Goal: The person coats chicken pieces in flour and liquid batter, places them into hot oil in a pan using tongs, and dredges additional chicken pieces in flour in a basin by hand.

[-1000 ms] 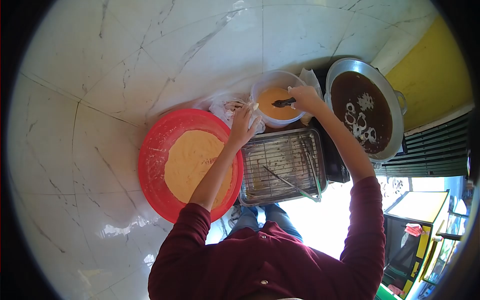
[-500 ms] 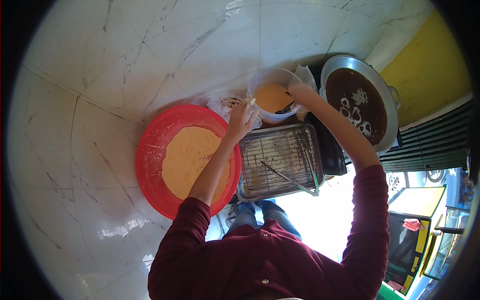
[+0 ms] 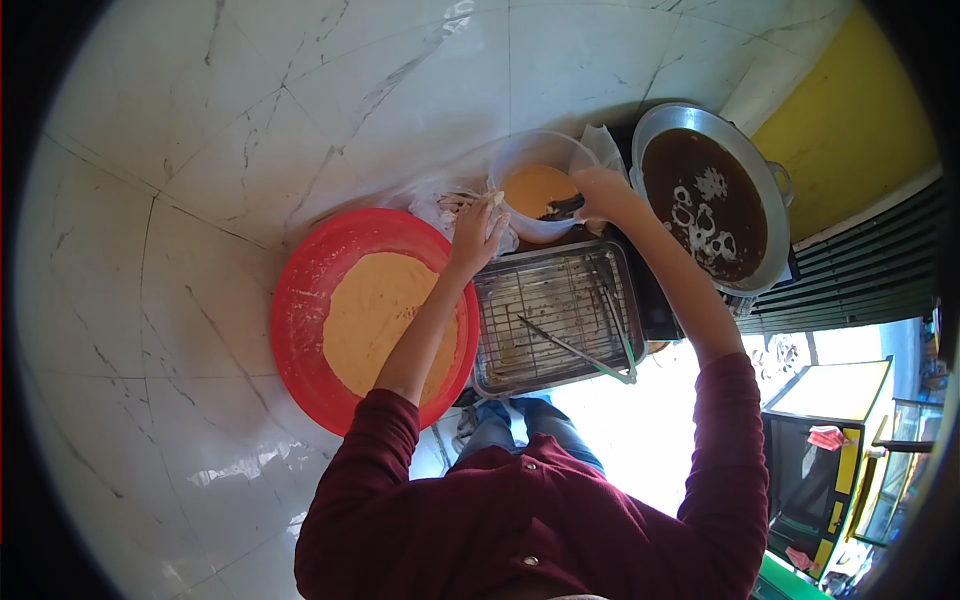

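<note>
My left hand (image 3: pixel 474 238) reaches to the near left rim of a translucent bowl (image 3: pixel 547 147), its fingers stretched and the thumb apart. Its fingertips look pale and coated; whether a small piece lies at them is unclear. Beneath that hand is a clear plastic bag (image 3: pixel 432 205) with pale strips in it. Orange batter (image 3: pixel 537 187) lies in the bowl. Closed at the bowl's right side, my right hand (image 3: pixel 604 196) grips a black utensil (image 3: pixel 563 208) whose end dips into the batter; its exact kind is hidden.
A red basin (image 3: pixel 298 330) of pale flour stands at left. Metal tongs (image 3: pixel 575 350) lie on a wire rack in a metal tray (image 3: pixel 490 385). At right is a wide pan (image 3: pixel 655 125) of dark oil with several foaming pieces. A white tiled wall (image 3: pixel 200 120) runs behind.
The right hand has shifted slightly, and more of the black utensil shows over the batter. My left hand stays by the bowl rim. The whole view has moved a little.
</note>
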